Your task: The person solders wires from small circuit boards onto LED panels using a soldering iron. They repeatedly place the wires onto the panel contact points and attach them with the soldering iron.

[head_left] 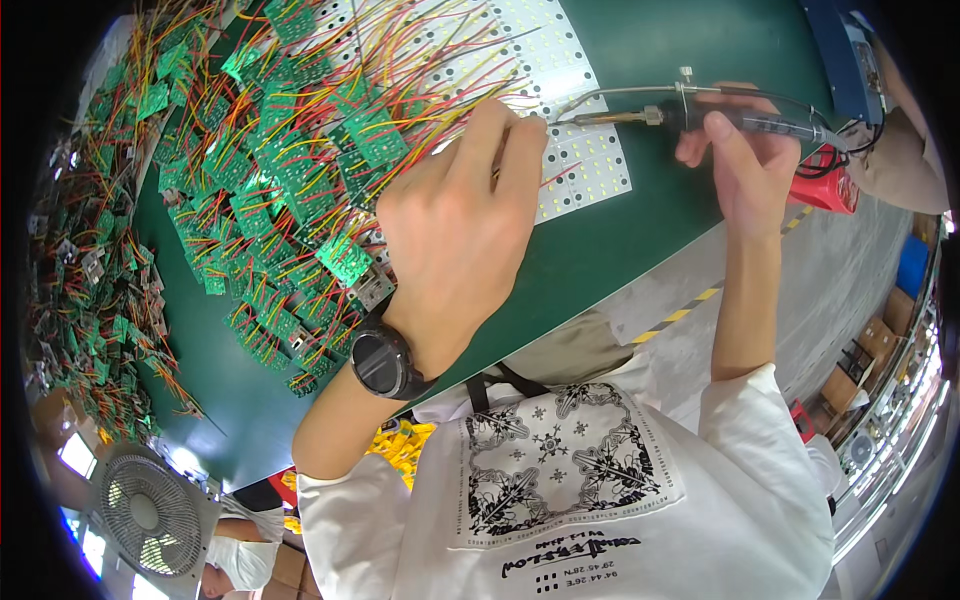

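My right hand (pixel 752 170) is wrapped round a soldering iron (pixel 775 124) with a black handle. A thin curved feed tube (pixel 630 92) is clamped along the iron. Its tip points left, at the fingertips of my left hand (pixel 460 220). Those fingers are pinched together over a white LED panel (pixel 603 165) with rows of small yellowish pads and dark round holes; what they grip is hidden. Red, yellow and black wires (pixel 440 75) run across the panel to many small green circuit boards (pixel 375 138) lying left of my hand.
A green tabletop (pixel 670 190) lies under everything. More wired boards (pixel 100 300) are heaped at the far left. A blue device (pixel 835 60) and a red object (pixel 825 185) sit near the right edge. A fan (pixel 147 510) and another person (pixel 240 555) are at lower left.
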The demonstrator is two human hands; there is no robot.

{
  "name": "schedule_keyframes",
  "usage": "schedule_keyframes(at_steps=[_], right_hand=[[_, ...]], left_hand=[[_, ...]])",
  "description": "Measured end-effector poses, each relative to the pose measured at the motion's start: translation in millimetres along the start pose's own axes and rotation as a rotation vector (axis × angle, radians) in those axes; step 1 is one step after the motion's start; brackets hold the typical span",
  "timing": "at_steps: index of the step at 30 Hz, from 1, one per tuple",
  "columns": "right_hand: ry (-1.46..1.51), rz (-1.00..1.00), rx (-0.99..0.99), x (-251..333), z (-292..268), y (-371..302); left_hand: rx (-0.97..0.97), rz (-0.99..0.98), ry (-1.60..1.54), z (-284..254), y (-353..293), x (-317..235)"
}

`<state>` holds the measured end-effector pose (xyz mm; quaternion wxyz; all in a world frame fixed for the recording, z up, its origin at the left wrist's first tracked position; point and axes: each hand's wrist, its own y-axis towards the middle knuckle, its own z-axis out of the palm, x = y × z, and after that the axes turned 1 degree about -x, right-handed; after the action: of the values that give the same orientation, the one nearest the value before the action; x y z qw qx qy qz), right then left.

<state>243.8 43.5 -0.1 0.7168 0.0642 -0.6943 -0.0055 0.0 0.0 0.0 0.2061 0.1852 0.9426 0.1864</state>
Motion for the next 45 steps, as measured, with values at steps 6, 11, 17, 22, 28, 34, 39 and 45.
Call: schedule_keyframes(at_steps=[6, 11, 17, 22, 28, 34, 39, 45], right_hand=[[-0.028, -0.015, 0.031, -1, -4, 2], [-0.106, -0.039, 0.039, -7, -9, -1], [-0.084, -0.031, 0.040, -9, -10, -2], [-0.072, -0.017, 0.017, -8, -12, -3], [-0.059, -0.017, 0.008, -7, -11, -3], [-0.036, -0.008, -0.003, -9, -13, -2], [-0.012, 0.002, -0.015, -3, -7, 0], [-0.029, 0.023, -0.021, 0, -5, 0]], left_hand=[[-0.005, -0.065, 0.033, 5, 4, -4], [0.024, -0.060, 0.033, 4, 5, -4], [0.001, -0.044, 0.010, 6, 3, -1], [0.002, -0.047, 0.013, 7, 2, -1], [0.008, -0.054, 0.020, 4, 2, -2], [0.074, -0.105, -0.170, -17, 8, -10], [0.161, -0.029, -0.265, -27, 6, -4], [0.200, -0.006, -0.234, -27, 9, -5]])
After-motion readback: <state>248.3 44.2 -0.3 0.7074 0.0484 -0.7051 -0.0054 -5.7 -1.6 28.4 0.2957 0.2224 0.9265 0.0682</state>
